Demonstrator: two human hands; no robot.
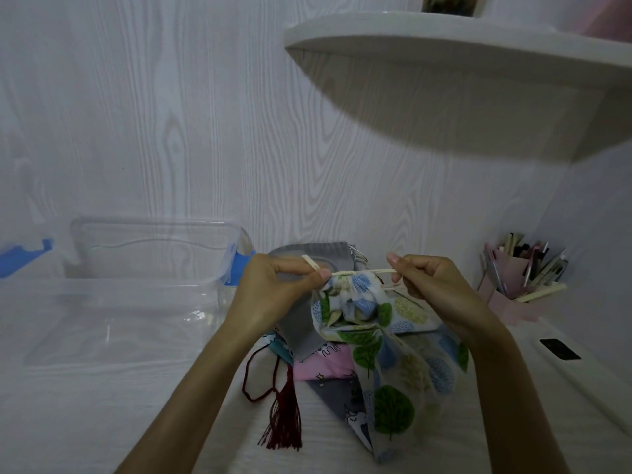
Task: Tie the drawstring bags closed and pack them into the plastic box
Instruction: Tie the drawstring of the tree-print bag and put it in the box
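Note:
A white drawstring bag with green and blue tree prints (386, 350) hangs between my hands above the table, its mouth gathered. My left hand (273, 289) pinches one end of its cream drawstring (362, 272). The other end is pinched by my right hand (431, 285), and the cord is stretched taut between them. Under it lie a grey bag (301, 333), a pink bag (325, 367) and a unicorn-print bag (345, 405). The clear plastic box (113, 313) stands open at the left.
The box's clear lid with blue clips (154, 244) leans against the wall behind it. A dark red cord with a tassel (284, 415) lies in front of the bags. A pink holder of pens (519, 278) stands at the right. A white shelf (478, 63) overhangs.

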